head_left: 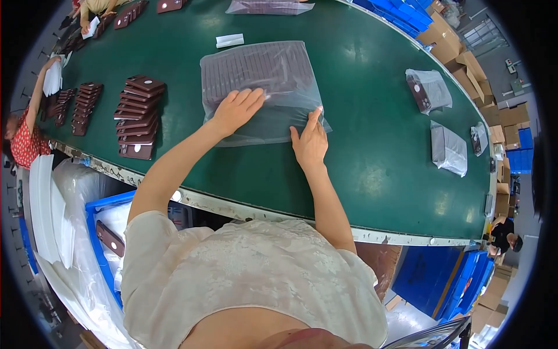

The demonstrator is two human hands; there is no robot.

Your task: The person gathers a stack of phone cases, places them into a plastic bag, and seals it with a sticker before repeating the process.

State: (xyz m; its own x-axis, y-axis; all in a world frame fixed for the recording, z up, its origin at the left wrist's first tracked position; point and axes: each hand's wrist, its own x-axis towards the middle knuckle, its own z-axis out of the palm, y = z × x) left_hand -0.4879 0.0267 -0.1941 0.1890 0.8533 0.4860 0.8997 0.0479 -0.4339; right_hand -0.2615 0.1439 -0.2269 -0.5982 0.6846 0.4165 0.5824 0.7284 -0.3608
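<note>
A clear plastic bag (261,81) lies flat on the green table (372,168), with a row of dark maroon phone cases inside its far part. My left hand (235,111) rests on the near part of the bag, palm down, fingers extended toward the right. At the bag's near right corner is my right hand (311,138), its thumb apart from the other fingers and its fingertips touching the plastic edge. Left of the bag stands a fanned stack of maroon cases (138,116). Just beyond the bag lies a small white paper (229,40).
Wrapped bundles (428,91) lie at the right. Smaller case stacks (87,107) stand at the left, near a person in a red patterned top (29,139). Another bag (270,7) is at the far edge. A blue bin (96,232) sits below the table's near edge.
</note>
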